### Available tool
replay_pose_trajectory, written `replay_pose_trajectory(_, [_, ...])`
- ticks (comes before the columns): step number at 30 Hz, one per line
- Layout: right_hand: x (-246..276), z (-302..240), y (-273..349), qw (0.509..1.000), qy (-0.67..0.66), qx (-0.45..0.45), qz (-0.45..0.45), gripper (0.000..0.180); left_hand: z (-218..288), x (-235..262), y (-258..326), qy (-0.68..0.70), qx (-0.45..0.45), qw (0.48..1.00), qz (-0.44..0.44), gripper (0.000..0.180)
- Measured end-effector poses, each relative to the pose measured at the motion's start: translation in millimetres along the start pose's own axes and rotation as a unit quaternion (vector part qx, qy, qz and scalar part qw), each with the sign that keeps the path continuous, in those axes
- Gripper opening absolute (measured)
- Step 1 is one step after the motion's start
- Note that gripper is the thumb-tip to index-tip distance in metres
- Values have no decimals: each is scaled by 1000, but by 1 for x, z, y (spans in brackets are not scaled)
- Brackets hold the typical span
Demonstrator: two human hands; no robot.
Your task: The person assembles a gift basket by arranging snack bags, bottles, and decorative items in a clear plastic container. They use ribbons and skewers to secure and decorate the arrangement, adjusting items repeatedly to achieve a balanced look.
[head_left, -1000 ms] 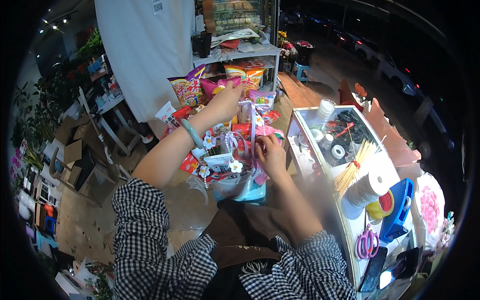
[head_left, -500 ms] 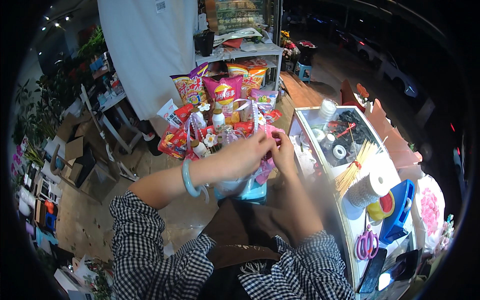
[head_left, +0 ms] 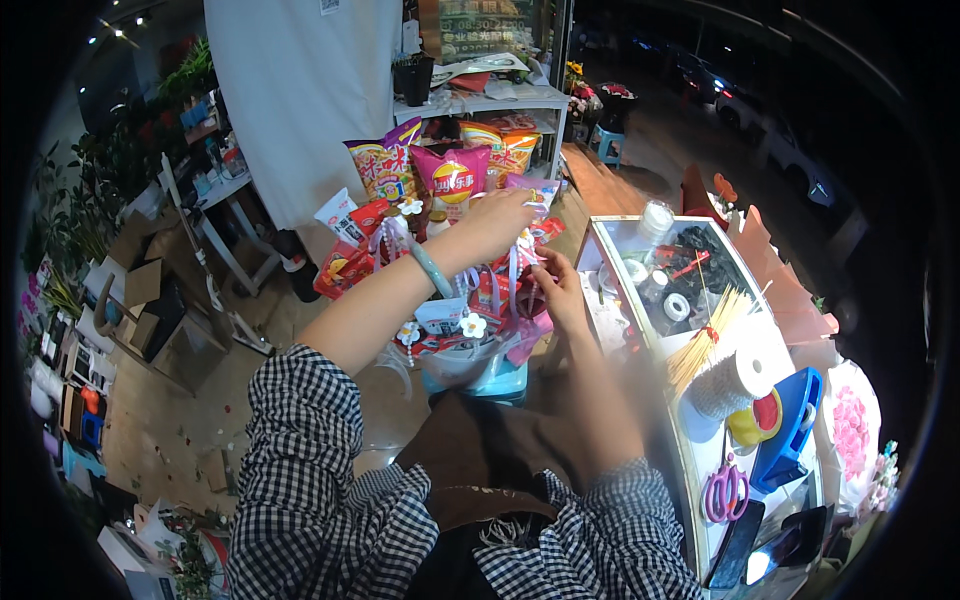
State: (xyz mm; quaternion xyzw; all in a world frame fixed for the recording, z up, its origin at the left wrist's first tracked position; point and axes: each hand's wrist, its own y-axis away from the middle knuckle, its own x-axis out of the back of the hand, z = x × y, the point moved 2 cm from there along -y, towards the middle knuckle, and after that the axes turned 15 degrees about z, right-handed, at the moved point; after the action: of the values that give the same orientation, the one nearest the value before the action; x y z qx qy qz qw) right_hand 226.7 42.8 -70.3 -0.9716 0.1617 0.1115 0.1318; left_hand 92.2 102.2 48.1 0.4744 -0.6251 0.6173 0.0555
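Observation:
A snack bouquet basket (head_left: 455,372) stands before me, packed with red snack packets, small bottles and white fabric flowers (head_left: 473,325). Crisp bags, one of them magenta (head_left: 452,180), rise at its back. My left hand (head_left: 490,222), with a pale green bangle on its wrist, reaches across the top; its bent fingers are closed beside a small purple snack bag (head_left: 532,187). What they hold is hidden. At the basket's right side, my right hand (head_left: 562,290) has its fingers curled and closed near a lavender ribbon (head_left: 514,268); what they grip is too small to tell.
To the right, a white-framed glass-topped case (head_left: 655,340) bears bamboo sticks (head_left: 705,340), a spool (head_left: 735,383), a blue tape dispenser (head_left: 790,430), purple scissors (head_left: 726,492) and phones. A light-blue stool (head_left: 480,385) is under the basket. Beyond stands a white shelf (head_left: 500,101).
My hands have separated. The left moved up and away over the basket, uncovering packets and flowers at its front; the right stays near the basket's right side, slightly lower.

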Motion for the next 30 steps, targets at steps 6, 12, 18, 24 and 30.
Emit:
replay_pose_trajectory(6, [-9,-5,13,985,133,109,8,22,-27,-17,24,28,52,998,5,7])
replay_pose_trajectory(12, [4,-14,16,813,428,368,143,24,-32,-19,22,9,14,999,-42,8])
replay_pose_trajectory(18, [50,-26,12,851,393,310,162,20,-31,-14,23,39,9,987,-155,13])
replay_pose_trajectory(24, [62,-36,12,869,365,299,149,21,-31,-10,26,35,-46,973,-222,23])
replay_pose_trajectory(30, [70,-40,16,902,337,227,146,18,-22,15,18,121,-39,970,-208,39])
